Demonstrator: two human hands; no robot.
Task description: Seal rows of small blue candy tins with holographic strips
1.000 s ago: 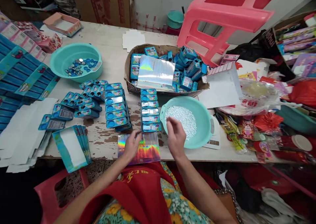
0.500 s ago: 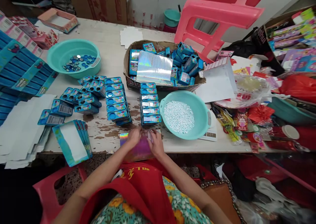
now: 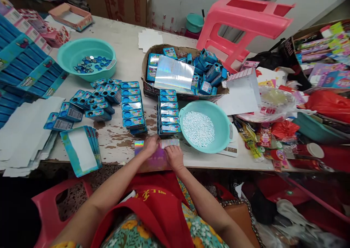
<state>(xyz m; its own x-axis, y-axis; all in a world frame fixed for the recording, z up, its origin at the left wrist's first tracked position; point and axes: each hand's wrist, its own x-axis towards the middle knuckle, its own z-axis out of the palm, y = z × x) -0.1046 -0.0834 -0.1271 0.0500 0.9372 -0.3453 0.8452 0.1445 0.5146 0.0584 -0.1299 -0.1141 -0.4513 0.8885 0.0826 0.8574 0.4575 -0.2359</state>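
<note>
A shiny holographic sheet (image 3: 157,161), purple with a rainbow left end, lies at the table's front edge. My left hand (image 3: 151,145) is over its upper edge with fingers drawn together; whatever they pinch is too small to make out. Curled fingers of my right hand (image 3: 174,156) rest on the sheet's right part, their tips hidden. Just beyond stands a row of blue candy boxes (image 3: 168,118), several with a shiny strip on top. Left of it is a second row of blue boxes (image 3: 132,111). A teal basin of white candies (image 3: 188,140) stands right of my hands.
Behind the rows, a cardboard box (image 3: 161,92) holds many blue boxes and another shiny sheet (image 3: 175,73). Loose blue boxes (image 3: 100,115), flat display trays (image 3: 79,149) and a basin of round blue pieces (image 3: 86,46) are left. A pink stool (image 3: 218,40) stands behind; packets clutter the right.
My hands, close together over the sheet before, are now slightly apart. The left has moved up toward the box row; the right has curled lower on the sheet. The view has shifted slightly.
</note>
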